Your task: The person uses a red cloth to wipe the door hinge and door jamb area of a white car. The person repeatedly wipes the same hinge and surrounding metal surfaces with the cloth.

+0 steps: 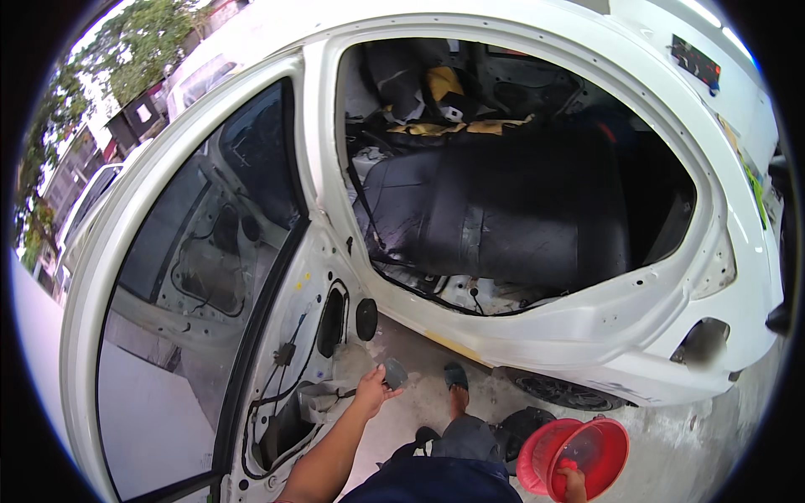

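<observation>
My left hand (371, 392) is beside the lower part of the open car door (306, 293), its fingers closed on a small dark grey pad (394, 373). The pad looks like a folded piece of sandpaper. Low on the right, my right hand (574, 484) reaches over the red bucket (619, 436) with its fingers closed around a small soft-looking red piece (568, 464). Its exact kind I cannot make out. The door is stripped of its inner panel, so holes and wiring show.
The white car body (537, 335) frames a rear opening with a dark seat (503, 210) lying inside. A wheel (570, 391) stands under the body. Beside my legs sits a black round thing (520, 427). My sandalled foot (455, 375) is on the concrete floor (671, 427).
</observation>
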Motion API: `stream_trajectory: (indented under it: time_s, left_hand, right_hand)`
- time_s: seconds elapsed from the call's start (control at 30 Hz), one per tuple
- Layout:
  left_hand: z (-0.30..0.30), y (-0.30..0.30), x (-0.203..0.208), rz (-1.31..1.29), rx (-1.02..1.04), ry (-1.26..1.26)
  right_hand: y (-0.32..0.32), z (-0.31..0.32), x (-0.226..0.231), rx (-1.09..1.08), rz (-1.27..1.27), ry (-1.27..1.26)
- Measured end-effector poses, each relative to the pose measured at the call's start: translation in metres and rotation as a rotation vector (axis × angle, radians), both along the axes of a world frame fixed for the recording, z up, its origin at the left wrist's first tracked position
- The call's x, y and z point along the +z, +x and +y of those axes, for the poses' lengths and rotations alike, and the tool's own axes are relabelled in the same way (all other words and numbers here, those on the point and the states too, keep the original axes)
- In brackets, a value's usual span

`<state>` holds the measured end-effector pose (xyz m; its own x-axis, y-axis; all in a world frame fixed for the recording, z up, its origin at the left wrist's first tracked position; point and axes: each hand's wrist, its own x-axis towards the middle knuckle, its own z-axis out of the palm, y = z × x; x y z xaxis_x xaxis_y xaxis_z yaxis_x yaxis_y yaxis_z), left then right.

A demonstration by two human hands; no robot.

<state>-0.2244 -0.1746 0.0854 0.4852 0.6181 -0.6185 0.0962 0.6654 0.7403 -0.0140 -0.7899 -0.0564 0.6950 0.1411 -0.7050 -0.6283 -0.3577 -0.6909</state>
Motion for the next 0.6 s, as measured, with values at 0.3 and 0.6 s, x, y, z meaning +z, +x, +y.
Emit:
stream_trajectory:
  time_s: [0.3,0.6]
  left_hand:
    - [-0.025,-0.077,-0.012,-0.088,0.166,-0.125]
    - [-0.043,-0.119,-0.022,-0.061,0.231,-0.039]
  right_hand:
    - [0.032,0.082,0.176,-0.372,0.040,0.852]
    - [0.090,0.380,0.155,-0.075,0.378,1.023]
